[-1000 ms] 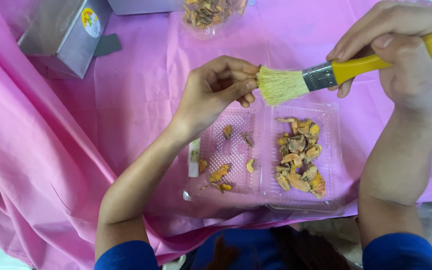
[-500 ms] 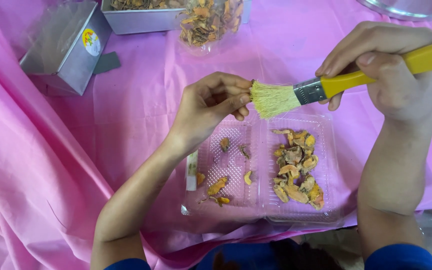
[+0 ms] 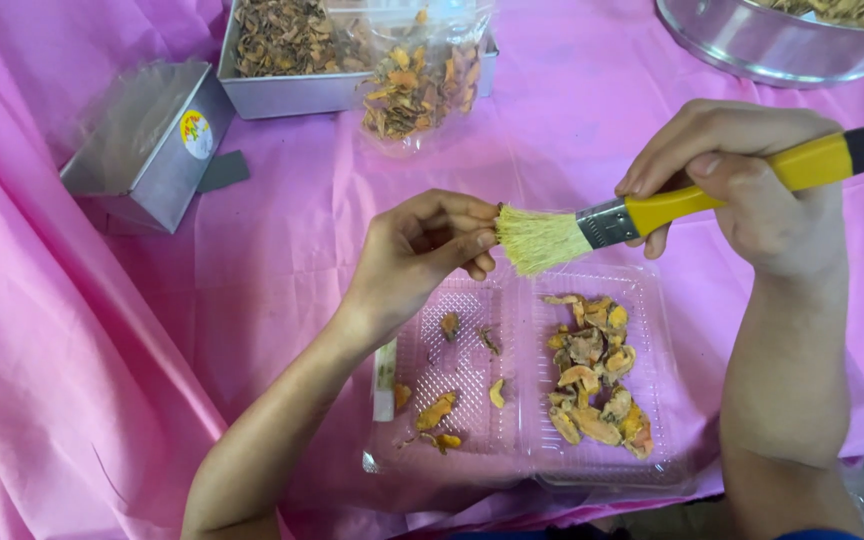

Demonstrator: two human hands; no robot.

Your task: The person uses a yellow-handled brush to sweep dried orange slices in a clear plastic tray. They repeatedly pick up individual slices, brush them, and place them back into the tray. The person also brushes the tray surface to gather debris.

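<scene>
At mid-frame above the clear plastic tray (image 3: 527, 455), the right hand (image 3: 752, 195) clenches the light, stiff yellow-handled brush (image 3: 652, 212) mid-handle, while the left hand (image 3: 417, 250) pinches a tiny, likely brittle dried piece (image 3: 493, 213), barely visible, at the soft bristles.

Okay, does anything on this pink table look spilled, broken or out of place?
Nothing spilled or broken. The dried pieces sit inside the clear tray, more on its right half. The left hand pinches something small at the brush bristles; the right hand holds its yellow handle. The pink cloth is wrinkled.
</scene>
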